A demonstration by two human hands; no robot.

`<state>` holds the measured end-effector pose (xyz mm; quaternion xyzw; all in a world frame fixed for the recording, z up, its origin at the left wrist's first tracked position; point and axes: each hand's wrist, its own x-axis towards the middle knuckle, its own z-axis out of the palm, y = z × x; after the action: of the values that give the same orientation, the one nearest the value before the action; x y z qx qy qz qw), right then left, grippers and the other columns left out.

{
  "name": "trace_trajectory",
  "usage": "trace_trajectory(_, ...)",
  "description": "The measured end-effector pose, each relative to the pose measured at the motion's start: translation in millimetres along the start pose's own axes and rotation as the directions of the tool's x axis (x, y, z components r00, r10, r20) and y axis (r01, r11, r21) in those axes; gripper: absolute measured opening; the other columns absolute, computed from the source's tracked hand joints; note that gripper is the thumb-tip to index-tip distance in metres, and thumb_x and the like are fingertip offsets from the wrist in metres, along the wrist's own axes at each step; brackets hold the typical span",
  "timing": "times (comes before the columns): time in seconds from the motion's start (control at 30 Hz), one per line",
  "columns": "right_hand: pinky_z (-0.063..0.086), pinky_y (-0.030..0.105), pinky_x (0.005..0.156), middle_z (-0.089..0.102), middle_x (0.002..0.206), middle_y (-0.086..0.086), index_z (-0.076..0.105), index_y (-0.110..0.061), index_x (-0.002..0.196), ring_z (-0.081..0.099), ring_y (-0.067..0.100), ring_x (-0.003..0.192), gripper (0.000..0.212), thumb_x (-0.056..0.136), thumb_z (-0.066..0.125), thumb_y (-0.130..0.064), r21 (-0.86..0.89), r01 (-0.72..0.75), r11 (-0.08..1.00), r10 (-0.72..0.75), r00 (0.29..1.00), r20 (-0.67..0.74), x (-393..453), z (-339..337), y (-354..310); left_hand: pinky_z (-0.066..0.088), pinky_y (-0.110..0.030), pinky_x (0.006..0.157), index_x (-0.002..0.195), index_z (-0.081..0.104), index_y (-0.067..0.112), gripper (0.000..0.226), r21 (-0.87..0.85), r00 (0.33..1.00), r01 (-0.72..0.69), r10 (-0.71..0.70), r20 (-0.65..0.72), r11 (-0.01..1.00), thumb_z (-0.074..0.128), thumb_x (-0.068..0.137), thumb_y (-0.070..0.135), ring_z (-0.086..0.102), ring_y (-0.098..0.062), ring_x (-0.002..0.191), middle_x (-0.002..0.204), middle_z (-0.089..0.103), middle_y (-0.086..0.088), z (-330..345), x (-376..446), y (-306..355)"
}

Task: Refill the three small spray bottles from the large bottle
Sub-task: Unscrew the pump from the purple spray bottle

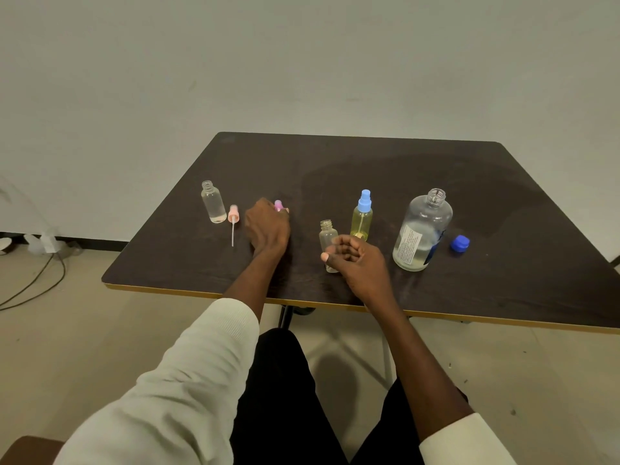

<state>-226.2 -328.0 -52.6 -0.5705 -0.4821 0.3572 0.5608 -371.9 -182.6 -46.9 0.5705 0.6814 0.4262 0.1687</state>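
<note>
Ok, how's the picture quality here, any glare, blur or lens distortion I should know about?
Head view: wide-angle bend shows in the table edges; lighting is dim and even, no hard glare; a broad dull sheen lies on the tabletop. The left hand and right hand look slightly soft; the large bottle label is too blurred to read.

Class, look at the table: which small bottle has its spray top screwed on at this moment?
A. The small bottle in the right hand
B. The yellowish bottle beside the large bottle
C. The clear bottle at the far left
B: the yellowish bottle wears a blue spray top, while the far-left clear bottle and the small bottle held by the right hand show bare threaded necks.
</note>
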Motion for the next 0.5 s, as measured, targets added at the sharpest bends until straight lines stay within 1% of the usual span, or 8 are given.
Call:
trace_trajectory(0.1,0.058,0.034,0.077,0.073,0.087,0.006,0.069,-0.025,0.09,0.067,0.014,0.081,0.021,0.075,0.081,-0.013,0.041,-0.008,0.999,0.008,1.0,0.0,-0.2,1.5,-1.3,0.051,-0.041,0.081,0.097,0.067,0.003,0.033,0.03,1.0,0.004,-0.003,-0.019,1.0,0.056,0.101,0.034,0.066,-0.034,0.095,0.096,0.072,-0.016,1.3,0.9,-0.6)
trace_trajectory(0.23,0.059,0.033,0.077,0.074,0.087,0.003,0.069,-0.026,0.091,0.069,0.014,0.083,0.022,0.075,0.081,-0.017,0.018,0.005,1.0,-0.005,1.0,0.0,0.2,0.8,-0.2,0.053,-0.045,0.085,0.097,0.067,0.004,0.034,0.032,0.999,0.006,-0.005,-0.035,0.999,0.056,0.101,0.035,0.065,-0.035,0.097,0.097,0.072,-0.017,2.6,1.3,-1.8)
trace_trajectory(0.37,0.059,0.032,0.076,0.074,0.088,0.005,0.07,-0.022,0.093,0.069,0.015,0.083,0.022,0.076,0.081,-0.016,0.021,0.003,1.0,-0.003,1.0,0.002,0.6,0.8,0.0,0.054,-0.046,0.083,0.094,0.067,0.005,0.033,0.016,0.999,0.002,-0.001,-0.043,1.0,0.058,0.1,0.036,0.064,-0.033,0.095,0.094,0.071,-0.016,3.0,0.9,-3.2)
trace_trajectory(0.5,0.059,0.033,0.077,0.074,0.087,0.004,0.07,-0.023,0.092,0.07,0.016,0.083,0.021,0.076,0.081,-0.016,0.019,0.001,1.0,-0.001,1.0,-0.001,-0.2,1.4,-0.3,0.054,-0.045,0.082,0.092,0.066,0.005,0.032,0.01,0.999,-0.001,0.002,-0.035,1.0,0.06,0.098,0.037,0.064,-0.033,0.094,0.092,0.07,-0.014,3.4,1.1,-4.1)
